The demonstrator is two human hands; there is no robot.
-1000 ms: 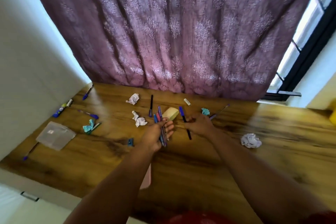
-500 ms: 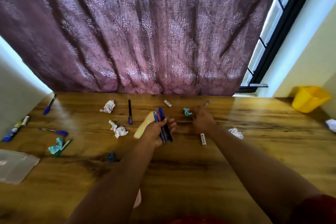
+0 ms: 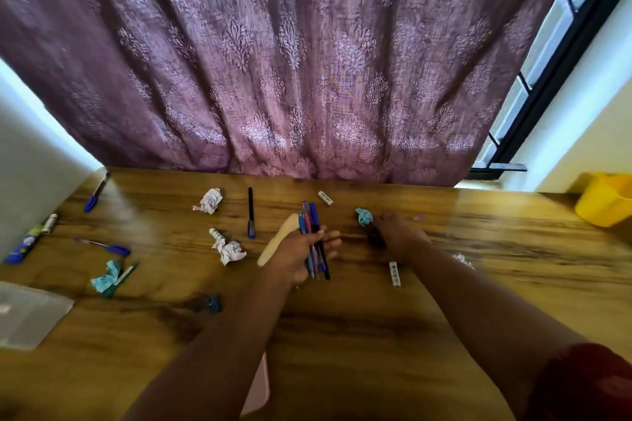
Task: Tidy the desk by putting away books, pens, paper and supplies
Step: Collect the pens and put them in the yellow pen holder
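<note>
My left hand [image 3: 301, 258] holds a bundle of pens [image 3: 313, 236] over the middle of the wooden desk [image 3: 376, 318]; fingers curl under them. My right hand [image 3: 396, 236] rests knuckles-up on the desk beside a teal paper ball [image 3: 364, 216], over a purple pen whose tip [image 3: 419, 217] pokes out; its fingers are hidden. Loose pens lie further left: a black one [image 3: 250, 212], a blue one [image 3: 102, 246], another by the wall [image 3: 95, 196]. White crumpled papers [image 3: 209, 201] [image 3: 231, 249] lie left of centre.
A cream eraser-like block [image 3: 277, 243] lies behind my left hand. White sticks [image 3: 394, 273] [image 3: 325, 198], a blue sharpener [image 3: 212, 303], a teal wad [image 3: 106, 278], a clear plastic pouch [image 3: 27, 318], a pink item [image 3: 258, 390] at the near edge. Yellow bin [image 3: 603, 200] at right. Curtain behind.
The view swung right, bringing the yellow bin in. My right hand left the black pen's spot and reached right toward the purple pen; the left hand's bundle gained a pen.
</note>
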